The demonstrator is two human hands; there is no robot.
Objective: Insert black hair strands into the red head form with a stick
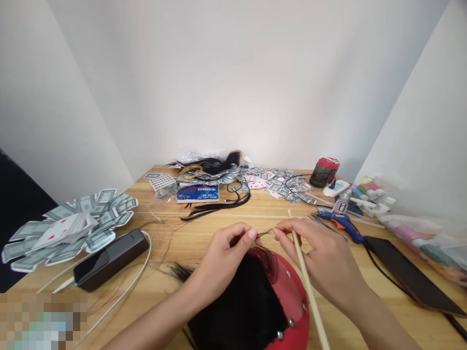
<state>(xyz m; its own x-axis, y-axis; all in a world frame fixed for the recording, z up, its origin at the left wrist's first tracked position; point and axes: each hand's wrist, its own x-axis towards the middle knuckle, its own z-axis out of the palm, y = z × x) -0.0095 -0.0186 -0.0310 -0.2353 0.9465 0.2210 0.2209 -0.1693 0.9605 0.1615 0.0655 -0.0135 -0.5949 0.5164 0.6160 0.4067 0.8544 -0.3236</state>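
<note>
A thin strand of black hair (265, 234) is stretched between my two hands. My left hand (224, 255) pinches one end of it between thumb and fingers. The other end is pinched by the fingertips of my right hand (324, 248), which also carries a long pale wooden stick (308, 287) slanting between its fingers. Below both hands lies a round red base (301, 291) edged with silver studs. A thick patch of straight black hair (237, 306) covers much of that base, partly hidden by my left forearm. Loose hairs spread leftward over the wooden table (171, 243).
At left are fanned playing cards (73, 226) and a black box (111, 257) with a white cable. Behind lie a blue packet (197, 193), black hair (215, 163) and scattered cards (280, 182). At right are a blue glue gun (345, 226), bottles and a dark board (412, 272).
</note>
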